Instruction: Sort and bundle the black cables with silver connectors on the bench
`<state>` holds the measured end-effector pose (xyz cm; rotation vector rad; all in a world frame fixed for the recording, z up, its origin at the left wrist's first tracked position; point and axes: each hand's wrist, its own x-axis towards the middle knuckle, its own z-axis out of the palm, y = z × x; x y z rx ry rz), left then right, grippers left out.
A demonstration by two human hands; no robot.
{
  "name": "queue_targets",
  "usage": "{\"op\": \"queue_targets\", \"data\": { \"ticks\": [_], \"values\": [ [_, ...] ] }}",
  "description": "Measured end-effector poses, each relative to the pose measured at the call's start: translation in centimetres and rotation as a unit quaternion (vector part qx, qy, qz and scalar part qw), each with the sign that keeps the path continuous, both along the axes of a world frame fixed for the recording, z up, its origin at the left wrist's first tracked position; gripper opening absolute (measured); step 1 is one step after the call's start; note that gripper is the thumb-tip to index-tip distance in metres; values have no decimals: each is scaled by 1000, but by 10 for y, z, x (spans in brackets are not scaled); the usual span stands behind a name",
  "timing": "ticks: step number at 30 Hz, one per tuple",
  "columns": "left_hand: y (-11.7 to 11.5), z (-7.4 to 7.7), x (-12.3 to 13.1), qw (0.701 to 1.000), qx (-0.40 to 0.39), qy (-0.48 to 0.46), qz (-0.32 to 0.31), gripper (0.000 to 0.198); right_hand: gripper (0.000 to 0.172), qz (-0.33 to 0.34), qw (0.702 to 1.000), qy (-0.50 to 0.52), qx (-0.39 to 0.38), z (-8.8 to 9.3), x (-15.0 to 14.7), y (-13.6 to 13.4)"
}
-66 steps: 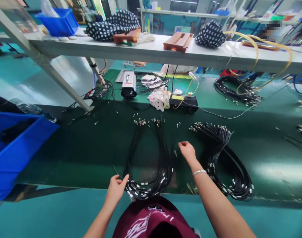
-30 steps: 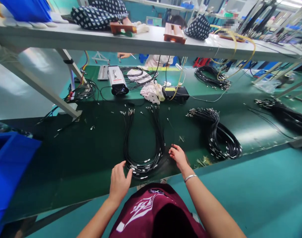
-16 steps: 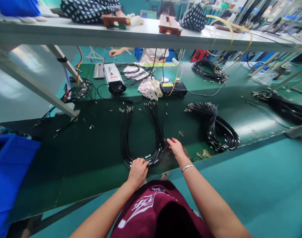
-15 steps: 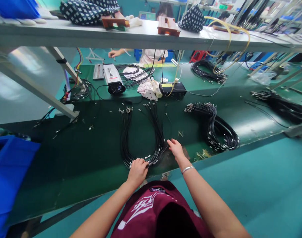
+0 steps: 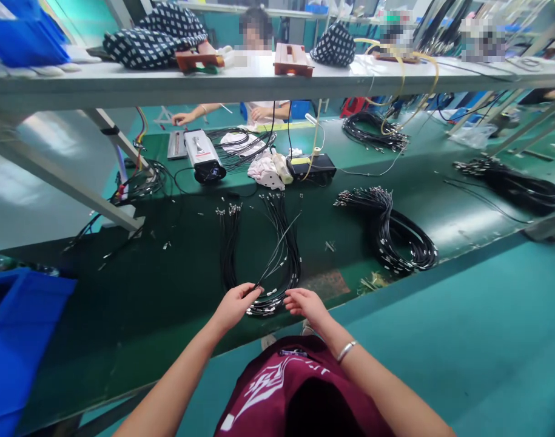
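Observation:
A U-shaped bundle of thin black cables (image 5: 232,255) with metal end connectors lies on the dark green bench mat (image 5: 168,285), its bend toward me. My left hand (image 5: 234,303) pinches one cable at the bend; that cable (image 5: 279,243) rises off the bundle and slants up to the right. My right hand (image 5: 307,302) rests on the near right of the bend, fingers curled over the cables.
A second black cable bundle (image 5: 395,237) lies to the right, with more farther back (image 5: 372,130) and at far right (image 5: 518,185). A blue bin (image 5: 17,340) stands at left. A grey device (image 5: 199,155), a black box (image 5: 311,165) and rags sit behind. A shelf (image 5: 259,79) overhangs. A person works opposite.
Both hands drew back to the bend of the bundle. My left hand pinched a single cable and lifted it clear; my right hand came in from the right side onto the bend.

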<state>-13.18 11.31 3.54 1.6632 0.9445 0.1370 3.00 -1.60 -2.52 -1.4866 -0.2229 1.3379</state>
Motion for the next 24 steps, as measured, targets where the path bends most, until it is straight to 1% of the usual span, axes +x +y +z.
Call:
{"op": "queue_targets", "data": {
  "ticks": [1,3,6,9,12,14,17,21,24],
  "values": [
    [0,2,0,1000,14,12,-1,32,27,-5,1000,-14,-9,-3,1,3],
    [-2,1,-1,998,45,36,-4,31,24,-29,997,-62,-35,-10,4,5],
    [-9,-8,3,994,81,68,-23,28,22,-65,982,-157,-77,-22,12,3],
    [-16,-20,8,990,106,85,-46,24,25,-61,965,-228,-116,-32,21,5],
    [-22,-30,14,984,136,96,-70,23,26,-36,952,-262,-152,-38,27,13],
    [-26,-35,17,981,145,103,-76,21,21,-15,952,-257,-169,-40,29,18],
    [-33,-42,22,979,152,118,-67,16,16,5,961,-213,-175,-38,29,21],
    [-42,-50,31,976,167,134,-50,16,10,-17,977,-150,-154,-28,24,22],
    [-44,-53,36,977,158,133,-44,13,7,-35,983,-119,-133,-20,22,22]
  ]
}}
